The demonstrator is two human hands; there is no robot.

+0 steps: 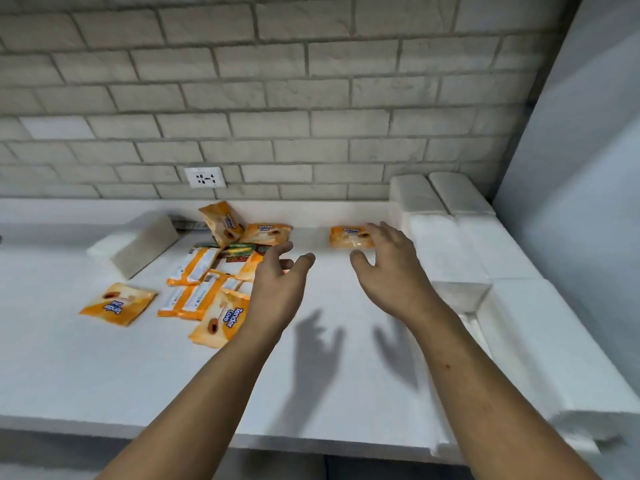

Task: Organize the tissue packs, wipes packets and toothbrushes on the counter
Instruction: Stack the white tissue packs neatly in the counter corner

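Our left hand (277, 282) and right hand (391, 268) hover empty, fingers spread. Tissue packs (485, 244) line 3 o'clock; one wipes packet (349, 236) lies at 12; the pile (201, 282) at 10 is unsorted.

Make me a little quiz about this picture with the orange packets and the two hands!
1. True or false: the left hand holds a packet.
2. What is on the brick wall? A) socket B) clock C) mirror
3. Fill in: the lone orange packet lies by the ___ hand.

Key:
1. False; it is open and holds nothing.
2. A.
3. Right hand.
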